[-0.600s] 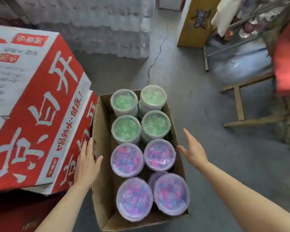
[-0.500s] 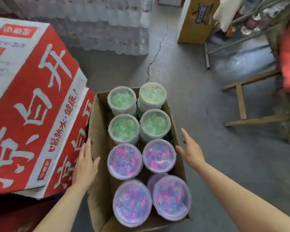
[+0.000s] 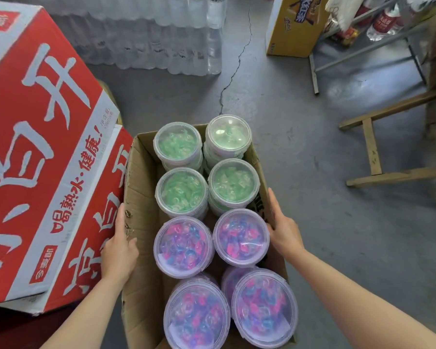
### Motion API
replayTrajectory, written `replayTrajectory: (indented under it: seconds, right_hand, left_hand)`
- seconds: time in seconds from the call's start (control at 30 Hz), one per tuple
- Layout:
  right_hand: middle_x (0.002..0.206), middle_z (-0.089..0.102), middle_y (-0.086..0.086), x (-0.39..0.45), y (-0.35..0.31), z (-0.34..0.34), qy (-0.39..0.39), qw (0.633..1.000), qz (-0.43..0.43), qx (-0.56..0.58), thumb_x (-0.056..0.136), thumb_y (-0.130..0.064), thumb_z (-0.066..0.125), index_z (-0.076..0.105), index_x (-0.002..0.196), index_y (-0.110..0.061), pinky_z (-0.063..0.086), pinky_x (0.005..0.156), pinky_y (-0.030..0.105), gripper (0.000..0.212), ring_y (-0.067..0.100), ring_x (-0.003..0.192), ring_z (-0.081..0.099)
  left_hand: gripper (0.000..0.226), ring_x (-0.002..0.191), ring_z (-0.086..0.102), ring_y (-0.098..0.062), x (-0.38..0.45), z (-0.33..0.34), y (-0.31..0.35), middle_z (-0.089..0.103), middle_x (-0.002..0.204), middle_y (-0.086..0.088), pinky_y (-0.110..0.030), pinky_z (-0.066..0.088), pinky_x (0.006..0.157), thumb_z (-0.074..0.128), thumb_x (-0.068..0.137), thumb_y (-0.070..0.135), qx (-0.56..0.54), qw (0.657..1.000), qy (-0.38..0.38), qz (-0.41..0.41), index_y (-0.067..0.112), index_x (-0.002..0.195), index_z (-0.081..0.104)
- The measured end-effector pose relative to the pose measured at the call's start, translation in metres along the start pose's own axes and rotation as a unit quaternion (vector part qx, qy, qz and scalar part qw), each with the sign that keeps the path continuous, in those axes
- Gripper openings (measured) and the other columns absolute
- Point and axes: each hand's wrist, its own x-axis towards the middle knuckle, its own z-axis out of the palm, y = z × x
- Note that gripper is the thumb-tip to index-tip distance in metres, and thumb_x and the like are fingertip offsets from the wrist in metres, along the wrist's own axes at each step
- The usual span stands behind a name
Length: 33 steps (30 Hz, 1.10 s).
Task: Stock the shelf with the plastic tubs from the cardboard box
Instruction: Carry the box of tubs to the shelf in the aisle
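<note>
So the cardboard box (image 3: 141, 222) is sitting on the concrete floor (image 3: 312, 197) right in front of the person, packed with plastic tubs in two columns. The four at the far end are green tubs (image 3: 181, 191), and the four nearer ones are purple tubs (image 3: 184, 244) with pink and blue bits showing through the clear lids. There look to be more tubs stacked underneath.

The left hand (image 3: 120, 250) is lying against the outside of the box's left wall, fingers straight and together, thumb resting on the cardboard edge. The right hand (image 3: 283, 231) is doing the same on the right wall, flat with fingers pointing away from the person, just beside the upper-right purple tub. Neither hand is touching a tub; the tubs are sitting between the two hands, inside the box.

Squeezed up against the box's left side are the red and white cartons (image 3: 43, 152) with big white lettering. Further back there are shrink-wrapped packs of water bottles (image 3: 161, 34), a yellow carton (image 3: 295, 23), and a wooden frame (image 3: 373, 149) off to the right.
</note>
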Motion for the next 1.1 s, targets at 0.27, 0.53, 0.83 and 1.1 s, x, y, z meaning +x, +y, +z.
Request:
replayTrajectory:
  seconds: [0.27,0.53,0.83,1.1]
  right_hand:
    - [0.089,0.072,0.013,-0.006,0.003,0.009,0.093,0.994,0.01,0.064,0.082,-0.013,0.063,0.012,0.139,-0.066,0.055,0.072,0.041,0.092,0.026,0.078,0.068]
    - [0.096,0.071,0.018,-0.057,-0.008,-0.045,0.146,0.984,0.041,0.092,0.08,-0.011,0.068,0.024,0.14,-0.059,0.055,0.072,0.042,0.088,0.029,0.088,0.068]
    - [0.093,0.073,0.011,-0.159,-0.036,-0.189,0.199,0.966,0.107,0.123,0.082,-0.021,0.07,0.021,0.141,-0.06,0.055,0.074,0.038,0.086,0.025,0.083,0.069]
    - [0.104,0.071,0.015,-0.274,-0.035,-0.309,0.29,0.925,0.151,0.192,0.08,-0.02,0.072,0.031,0.141,-0.053,0.053,0.085,0.042,0.081,0.028,0.092,0.068]
  left_hand:
    - [0.094,0.104,0.063,-0.03,-0.001,-0.009,0.019,0.051,0.14,-0.012,-0.045,0.053,0.092,0.062,0.088,0.003,-0.034,0.999,0.036,0.02,0.047,0.151,0.008]
    - [0.091,0.11,0.062,-0.03,-0.014,-0.056,0.073,0.051,0.142,-0.011,-0.042,0.05,0.095,0.063,0.086,0.0,-0.019,0.997,0.015,0.074,0.041,0.152,0.015]
    - [0.087,0.062,0.055,-0.009,-0.06,-0.162,0.199,0.068,0.107,-0.021,-0.03,0.051,0.071,0.06,0.086,-0.006,-0.053,0.989,-0.038,0.136,0.04,0.151,0.024]
    - [0.09,0.042,0.048,-0.016,-0.121,-0.246,0.331,0.056,0.052,0.0,-0.025,0.04,0.043,0.058,0.083,-0.003,0.008,0.971,-0.079,0.227,0.047,0.148,0.023]
